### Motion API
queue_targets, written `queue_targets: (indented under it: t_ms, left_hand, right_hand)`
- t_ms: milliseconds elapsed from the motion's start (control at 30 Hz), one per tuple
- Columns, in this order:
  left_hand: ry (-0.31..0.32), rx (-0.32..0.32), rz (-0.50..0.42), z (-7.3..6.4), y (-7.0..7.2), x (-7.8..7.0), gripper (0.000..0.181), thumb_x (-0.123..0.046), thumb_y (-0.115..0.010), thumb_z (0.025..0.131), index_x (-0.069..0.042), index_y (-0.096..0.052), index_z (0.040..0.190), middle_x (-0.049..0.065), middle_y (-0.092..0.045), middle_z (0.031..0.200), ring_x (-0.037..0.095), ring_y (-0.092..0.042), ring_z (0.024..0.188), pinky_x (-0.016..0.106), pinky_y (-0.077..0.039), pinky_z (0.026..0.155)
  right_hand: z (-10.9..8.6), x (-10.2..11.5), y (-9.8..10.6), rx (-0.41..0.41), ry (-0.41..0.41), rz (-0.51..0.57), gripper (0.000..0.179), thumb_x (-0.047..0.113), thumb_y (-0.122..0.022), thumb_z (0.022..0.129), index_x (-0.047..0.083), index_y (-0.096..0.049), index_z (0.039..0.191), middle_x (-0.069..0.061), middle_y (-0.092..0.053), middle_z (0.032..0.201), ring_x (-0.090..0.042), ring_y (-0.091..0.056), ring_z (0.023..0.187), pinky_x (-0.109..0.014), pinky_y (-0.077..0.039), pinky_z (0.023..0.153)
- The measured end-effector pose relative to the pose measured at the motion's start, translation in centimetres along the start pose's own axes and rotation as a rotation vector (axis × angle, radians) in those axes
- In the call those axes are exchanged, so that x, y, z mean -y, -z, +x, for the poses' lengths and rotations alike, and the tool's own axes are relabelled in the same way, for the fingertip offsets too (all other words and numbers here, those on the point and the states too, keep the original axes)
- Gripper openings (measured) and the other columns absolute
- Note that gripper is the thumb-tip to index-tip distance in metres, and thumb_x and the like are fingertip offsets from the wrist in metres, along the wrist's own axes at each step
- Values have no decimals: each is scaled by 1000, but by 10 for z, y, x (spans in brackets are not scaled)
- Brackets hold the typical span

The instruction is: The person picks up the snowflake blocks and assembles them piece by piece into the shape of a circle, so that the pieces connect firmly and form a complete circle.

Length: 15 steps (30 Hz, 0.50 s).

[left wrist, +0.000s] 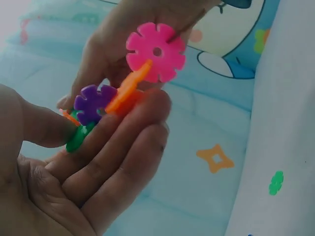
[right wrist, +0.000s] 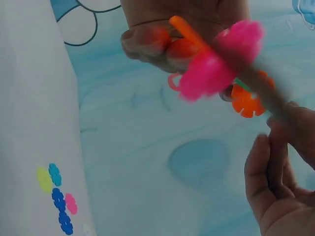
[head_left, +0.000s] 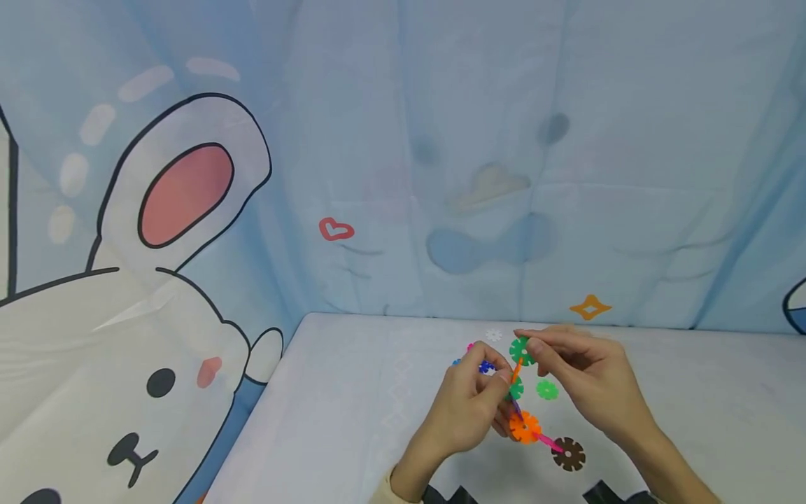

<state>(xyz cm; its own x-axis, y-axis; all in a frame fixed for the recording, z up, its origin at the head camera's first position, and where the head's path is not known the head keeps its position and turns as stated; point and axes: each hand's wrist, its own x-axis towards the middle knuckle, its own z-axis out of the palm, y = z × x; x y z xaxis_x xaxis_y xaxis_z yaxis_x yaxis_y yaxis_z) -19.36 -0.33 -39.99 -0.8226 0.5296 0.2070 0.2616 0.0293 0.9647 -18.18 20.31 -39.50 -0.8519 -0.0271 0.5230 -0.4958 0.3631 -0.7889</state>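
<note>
A chain of slotted plastic snowflake discs runs between my hands. My left hand [head_left: 471, 402] pinches it near a green disc [left wrist: 78, 138], with thumb and fingertips. Above, my right hand [head_left: 598, 378] pinches another green disc [head_left: 522, 351] at the chain's upper end, against an orange disc [head_left: 517, 369] seen edge-on. Below the left fingers follow a purple disc [left wrist: 89, 105], an orange disc [head_left: 525, 427], a pink disc [left wrist: 156, 51] and, at the lower end, a brown disc [head_left: 569, 454]. In the right wrist view the brown and pink discs are blurred.
A loose green disc [head_left: 547, 390] lies on the white table [head_left: 352, 399] between the hands. Behind the left hand lie blue discs [right wrist: 58, 200], a yellow disc [right wrist: 44, 180], a pink disc [right wrist: 71, 203] and a white disc [head_left: 494, 335]. A printed curtain [head_left: 378, 140] hangs at the table's back edge.
</note>
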Motion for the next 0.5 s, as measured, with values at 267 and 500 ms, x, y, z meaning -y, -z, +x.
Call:
queue_targets:
  t_ms: [267,500]
  left_hand:
    - [-8,-86,-146,6,14,7,13,-14,-45,112,-2,-48,109,35,-71,82,31,-78,63,40,-68,64]
    - [-3,-119,-188,8,20,10,19,-17,-43,114,1,-46,108,13,-58,99,59,-73,88,39,-68,77]
  right_hand:
    - [12,-40,17,48,-152,-296,34,31,-68,106,14,-73,134,-7,-71,98,-12,-64,76,-26,-44,51]
    - [12,-110,4,383,-313,-595,45,19,-84,89,-10,-69,120,-23,-66,107,-26,-64,84,-38,-60,65]
